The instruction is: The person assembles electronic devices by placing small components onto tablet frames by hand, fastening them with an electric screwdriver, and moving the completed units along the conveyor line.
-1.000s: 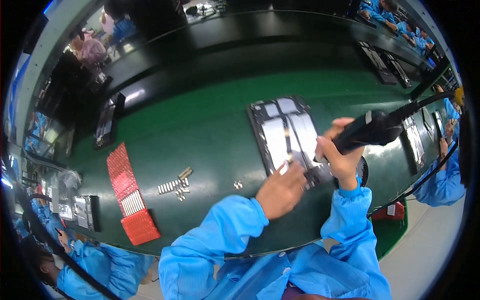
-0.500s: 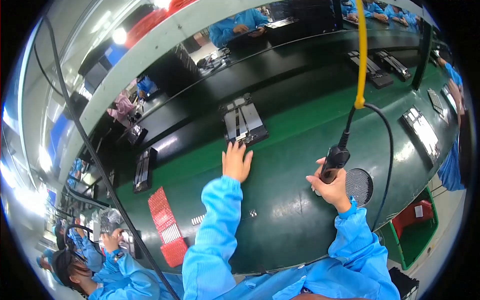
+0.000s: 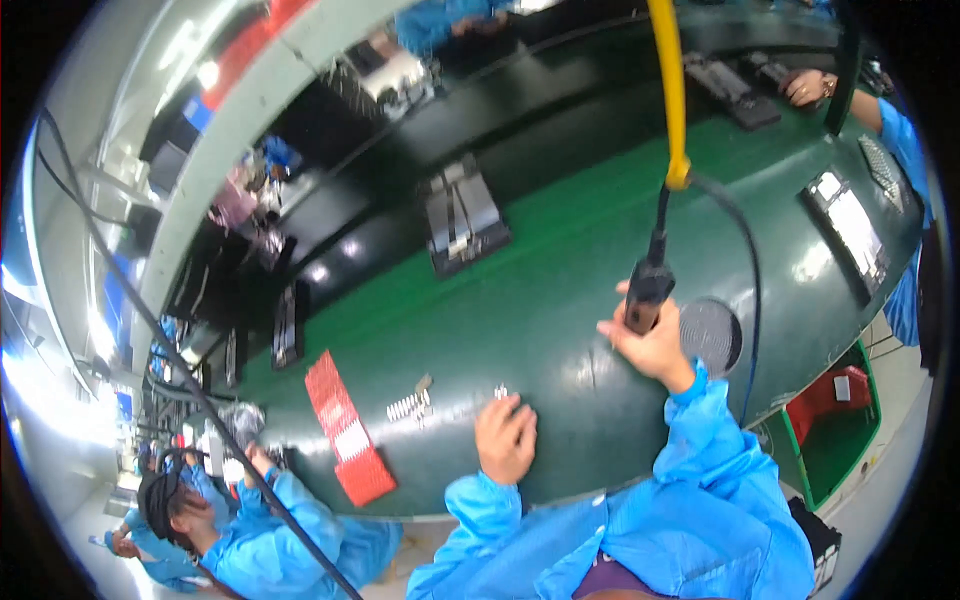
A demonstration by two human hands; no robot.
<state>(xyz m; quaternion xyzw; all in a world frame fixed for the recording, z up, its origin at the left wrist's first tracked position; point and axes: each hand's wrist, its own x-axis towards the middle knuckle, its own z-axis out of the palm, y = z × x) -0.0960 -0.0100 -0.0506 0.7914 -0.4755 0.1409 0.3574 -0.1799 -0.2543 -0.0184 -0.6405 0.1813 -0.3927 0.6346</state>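
My right hand (image 3: 652, 348) is wrapped round a black electric screwdriver (image 3: 648, 292), whose cable rises to a yellow cord (image 3: 672, 100). Close to it lies a round dark dish with a textured face (image 3: 710, 336). My left hand (image 3: 505, 440) is low over the green table, fingers loosely bent and slightly apart, with nothing visible in them. Its fingertips are right beside a few tiny metal parts (image 3: 500, 392); whether they touch is unclear. Left of that hand stands a row of small silvery parts (image 3: 408, 406). A flat black-and-silver device assembly (image 3: 465, 218) lies farther off.
A red bubble-wrap strip (image 3: 345, 425) lies on the green table (image 3: 560, 440) at left. More flat assemblies (image 3: 845, 230) lie along the line. A co-worker's hand (image 3: 808, 88) is at far right; another person (image 3: 270, 530) sits at left. A green bin (image 3: 830, 430) stands at lower right.
My left hand has left the device assembly and come back toward me, to the tiny parts. My right hand still holds the screwdriver. A co-worker's hand has reached in at far right.
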